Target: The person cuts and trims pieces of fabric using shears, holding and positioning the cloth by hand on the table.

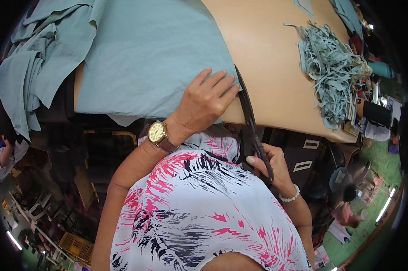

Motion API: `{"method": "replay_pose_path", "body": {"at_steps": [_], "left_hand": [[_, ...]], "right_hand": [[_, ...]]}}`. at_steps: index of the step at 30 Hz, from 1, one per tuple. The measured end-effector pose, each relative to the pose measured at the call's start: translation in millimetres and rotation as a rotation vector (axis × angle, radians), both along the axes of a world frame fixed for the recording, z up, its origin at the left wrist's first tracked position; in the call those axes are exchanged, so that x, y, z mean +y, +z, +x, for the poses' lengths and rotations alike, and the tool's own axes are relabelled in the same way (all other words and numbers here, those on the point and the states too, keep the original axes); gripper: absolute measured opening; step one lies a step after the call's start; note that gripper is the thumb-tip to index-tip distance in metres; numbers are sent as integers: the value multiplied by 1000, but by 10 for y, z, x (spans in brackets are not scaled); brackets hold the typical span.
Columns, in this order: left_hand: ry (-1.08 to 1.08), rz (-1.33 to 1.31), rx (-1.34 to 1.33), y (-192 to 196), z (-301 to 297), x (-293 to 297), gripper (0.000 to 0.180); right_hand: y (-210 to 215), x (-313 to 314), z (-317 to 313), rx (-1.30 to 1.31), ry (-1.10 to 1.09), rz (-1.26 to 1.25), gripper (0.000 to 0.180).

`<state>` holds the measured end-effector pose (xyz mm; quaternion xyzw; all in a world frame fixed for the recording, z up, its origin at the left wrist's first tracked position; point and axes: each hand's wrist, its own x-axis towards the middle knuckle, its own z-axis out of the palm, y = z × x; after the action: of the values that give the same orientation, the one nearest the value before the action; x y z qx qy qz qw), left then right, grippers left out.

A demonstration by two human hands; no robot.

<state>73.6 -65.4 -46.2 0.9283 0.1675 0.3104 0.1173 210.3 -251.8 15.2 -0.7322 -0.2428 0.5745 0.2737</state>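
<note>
A stack of pale blue-green fabric (145, 54) lies on a tan cutting table (271, 67). My left hand (206, 101), with a gold wristwatch on its wrist, rests flat with fingers spread on the fabric's right edge. My right hand (269, 165), with a white bead bracelet on its wrist, grips the handles of large black scissors (248, 115). The blades run along the fabric's right edge, right next to my left fingertips.
A heap of blue-green fabric strips (332, 67) lies at the table's right side. More folded blue-green cloth (30, 72) hangs over the left end. Another person (3, 156) stands at far left. Fabric rolls and clutter crowd the right edge.
</note>
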Motion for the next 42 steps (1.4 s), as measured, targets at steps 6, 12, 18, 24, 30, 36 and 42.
{"method": "replay_pose_path", "body": {"at_steps": [6, 12, 18, 24, 30, 36, 42], "left_hand": [[18, -36, -11, -30, 2, -3, 25], [40, -69, 14, -9, -38, -12, 28], [6, -94, 32, 47, -76, -72, 28], [-2, -110, 12, 68, -95, -109, 28], [-10, -112, 14, 48, -104, -102, 28], [-28, -112, 48, 20, -115, -104, 36], [63, -166, 221, 13, -130, -117, 53]], "right_hand": [[83, 24, -26, 39, -26, -56, 33], [62, 14, 32, 137, 12, 55, 31], [-2, 161, -15, 122, -24, 81, 33], [-114, 213, -41, 68, -4, 120, 35], [-66, 223, -75, 76, -40, 85, 34], [-18, 177, -120, 66, -95, -21, 33], [-22, 106, -111, 141, -102, 29, 29]]}}
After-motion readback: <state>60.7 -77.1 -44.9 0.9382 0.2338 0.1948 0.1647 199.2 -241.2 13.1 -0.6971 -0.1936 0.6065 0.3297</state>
